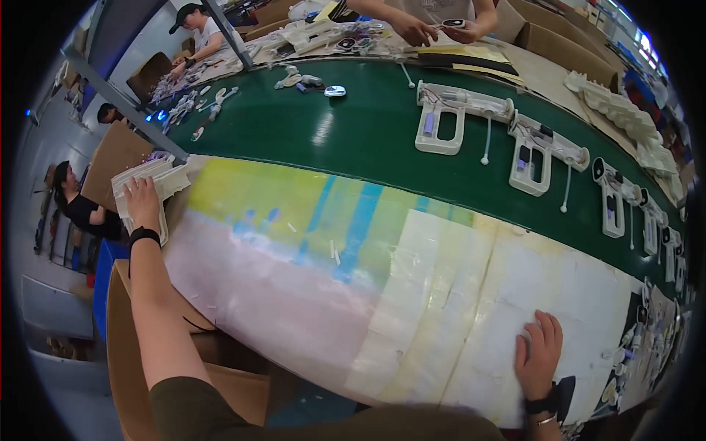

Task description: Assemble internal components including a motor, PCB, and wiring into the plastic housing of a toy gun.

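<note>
At the far left end of the table, my left hand [144, 206] is closed over a stack of white plastic casings [126, 184], its fingers lying across the ribbed pieces. The casings sit by the table's corner, and where the thumb goes is hidden. My right hand [540, 353] rests on the white sheet [562, 283] covering the table's right part; its fingers are stretched out and it holds nothing. Between my hands, small white strips [334, 253] lie on the yellow, blue and pinkish covering [279, 287].
Beyond the table runs a green conveyor belt [323, 132] carrying a row of white handled casings [441, 121] with wires and purple parts. Across it, a co-worker's hands [434, 31] hold a small round part. Loose parts [636, 345] lie at right; a cardboard box [118, 345] stands below left.
</note>
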Available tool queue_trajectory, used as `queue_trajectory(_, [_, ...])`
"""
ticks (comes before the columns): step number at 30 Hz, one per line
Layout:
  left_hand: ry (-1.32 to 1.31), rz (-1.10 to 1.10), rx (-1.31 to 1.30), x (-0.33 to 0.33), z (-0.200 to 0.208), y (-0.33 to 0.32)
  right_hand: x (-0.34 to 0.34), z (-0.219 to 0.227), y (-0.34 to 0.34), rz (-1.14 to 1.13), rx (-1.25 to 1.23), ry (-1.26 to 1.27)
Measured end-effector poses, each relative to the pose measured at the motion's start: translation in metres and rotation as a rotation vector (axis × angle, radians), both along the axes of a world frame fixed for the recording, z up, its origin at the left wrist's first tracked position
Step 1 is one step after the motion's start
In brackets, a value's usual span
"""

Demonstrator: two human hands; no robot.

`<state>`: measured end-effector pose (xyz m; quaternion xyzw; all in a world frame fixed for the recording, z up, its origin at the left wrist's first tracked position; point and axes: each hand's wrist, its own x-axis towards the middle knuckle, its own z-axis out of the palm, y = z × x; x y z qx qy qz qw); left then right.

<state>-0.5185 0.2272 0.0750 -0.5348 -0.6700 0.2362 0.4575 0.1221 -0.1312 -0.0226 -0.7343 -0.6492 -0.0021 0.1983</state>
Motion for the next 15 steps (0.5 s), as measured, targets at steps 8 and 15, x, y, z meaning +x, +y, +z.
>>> queue_trajectory(8, [-0.391, -0.378, -0.442, 0.124, 0.032, 0.001, -0.006, -0.002, -0.003, 0.057, 0.059, -0.012])
queue_trajectory(15, [-0.930, -0.875, -1.438, 0.397, 0.011, -0.132, 0.004, -0.004, -0.006, -0.038, 0.297, 0.156])
